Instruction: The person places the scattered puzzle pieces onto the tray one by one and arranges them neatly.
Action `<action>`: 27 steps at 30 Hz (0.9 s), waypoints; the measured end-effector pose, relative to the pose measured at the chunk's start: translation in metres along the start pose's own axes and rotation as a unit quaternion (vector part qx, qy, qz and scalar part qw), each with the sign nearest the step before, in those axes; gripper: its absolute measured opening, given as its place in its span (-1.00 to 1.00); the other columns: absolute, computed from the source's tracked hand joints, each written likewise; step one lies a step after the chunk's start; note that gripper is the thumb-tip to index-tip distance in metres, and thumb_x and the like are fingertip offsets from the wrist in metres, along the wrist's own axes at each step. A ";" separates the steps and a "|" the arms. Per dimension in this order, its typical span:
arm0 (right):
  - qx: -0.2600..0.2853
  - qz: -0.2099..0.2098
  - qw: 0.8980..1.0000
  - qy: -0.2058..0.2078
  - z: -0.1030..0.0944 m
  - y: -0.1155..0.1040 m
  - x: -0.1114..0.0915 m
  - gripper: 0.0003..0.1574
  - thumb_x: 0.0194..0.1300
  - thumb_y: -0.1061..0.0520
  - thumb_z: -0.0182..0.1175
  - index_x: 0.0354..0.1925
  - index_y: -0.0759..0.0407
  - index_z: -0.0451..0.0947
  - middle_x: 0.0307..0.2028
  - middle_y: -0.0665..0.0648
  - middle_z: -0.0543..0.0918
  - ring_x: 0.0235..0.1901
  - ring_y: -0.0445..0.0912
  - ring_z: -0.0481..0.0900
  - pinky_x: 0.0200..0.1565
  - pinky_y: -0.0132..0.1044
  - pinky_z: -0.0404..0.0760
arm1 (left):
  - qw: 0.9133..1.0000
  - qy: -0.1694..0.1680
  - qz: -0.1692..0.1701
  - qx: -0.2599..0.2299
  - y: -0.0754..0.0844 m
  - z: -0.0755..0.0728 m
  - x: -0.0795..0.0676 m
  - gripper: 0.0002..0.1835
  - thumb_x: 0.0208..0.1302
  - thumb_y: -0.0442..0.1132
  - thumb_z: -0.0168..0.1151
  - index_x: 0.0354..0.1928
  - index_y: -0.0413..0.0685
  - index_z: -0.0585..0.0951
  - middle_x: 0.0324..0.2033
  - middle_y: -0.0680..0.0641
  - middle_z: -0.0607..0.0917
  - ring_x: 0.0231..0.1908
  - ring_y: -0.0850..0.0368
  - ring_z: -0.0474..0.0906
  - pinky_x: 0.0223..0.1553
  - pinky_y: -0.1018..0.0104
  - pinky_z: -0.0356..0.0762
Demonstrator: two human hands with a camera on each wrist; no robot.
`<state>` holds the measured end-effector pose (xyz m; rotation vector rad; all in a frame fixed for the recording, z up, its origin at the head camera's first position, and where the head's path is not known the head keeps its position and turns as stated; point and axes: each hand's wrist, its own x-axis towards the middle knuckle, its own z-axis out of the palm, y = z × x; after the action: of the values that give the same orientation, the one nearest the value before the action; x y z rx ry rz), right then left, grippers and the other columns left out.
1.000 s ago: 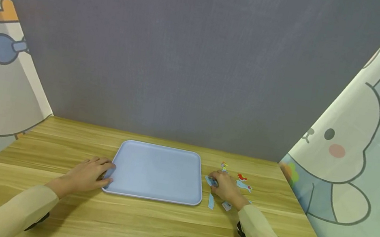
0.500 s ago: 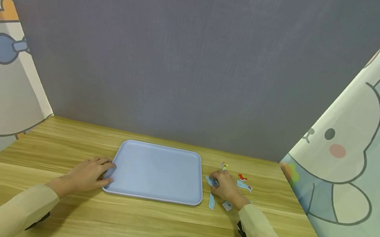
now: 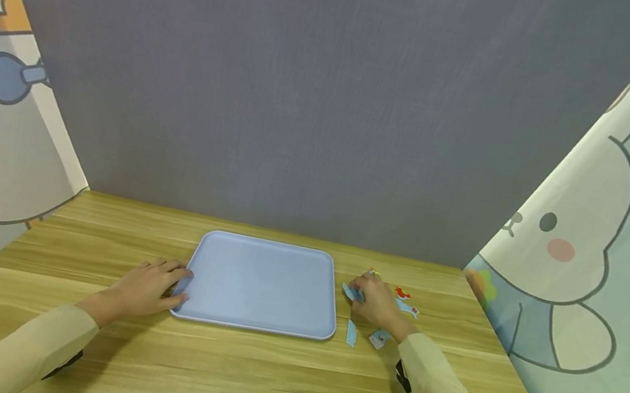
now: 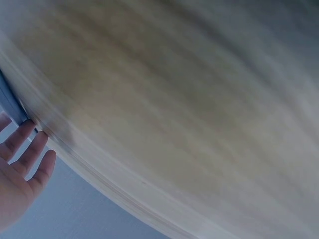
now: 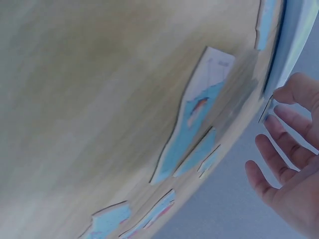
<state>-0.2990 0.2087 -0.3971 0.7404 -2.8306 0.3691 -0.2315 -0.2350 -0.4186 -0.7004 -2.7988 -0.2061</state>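
My left hand (image 3: 147, 287) rests on the left edge of a pale blue tray (image 3: 262, 284), fingers spread over the rim. In the left wrist view the fingertips (image 4: 42, 135) touch the tray's edge. My right hand (image 3: 376, 306) is just right of the tray and pinches a light blue puzzle piece (image 3: 351, 292) between thumb and finger. From the right wrist camera this puzzle piece (image 5: 266, 110) shows as a thin edge, tilted up, the other fingers loose. Below the right hand lie a narrow blue piece (image 3: 351, 333) and a blue-and-white piece (image 3: 378, 338).
Behind and right of the right hand lie a red piece (image 3: 401, 294), a light blue piece (image 3: 409, 309) and a yellow piece (image 3: 373, 272). A grey panel (image 3: 299, 99) rises behind the wooden table (image 3: 239, 375), with cartoon-printed cloth (image 3: 586, 264) at both sides.
My right hand has shifted slightly away from me, and the blue piece in its pinch is now tilted upward. The left hand and the tray keep their place.
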 end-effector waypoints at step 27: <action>0.028 -0.021 0.999 -0.033 0.002 -0.029 0.026 -0.64 -0.03 0.24 0.30 -0.16 0.20 0.60 -0.15 0.08 0.59 -0.13 -0.03 0.46 -0.09 -0.18 0.52 | 1.000 0.004 0.005 0.012 0.000 0.003 0.001 -0.51 0.14 0.01 0.23 0.02 -0.16 0.54 0.00 -0.24 0.55 -0.04 -0.25 0.50 -0.13 -0.25 0.46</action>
<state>-0.3068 0.1725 -0.3871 0.8359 -2.8727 0.4250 -0.2328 -0.2344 -0.4212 -0.7069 -2.7851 -0.1734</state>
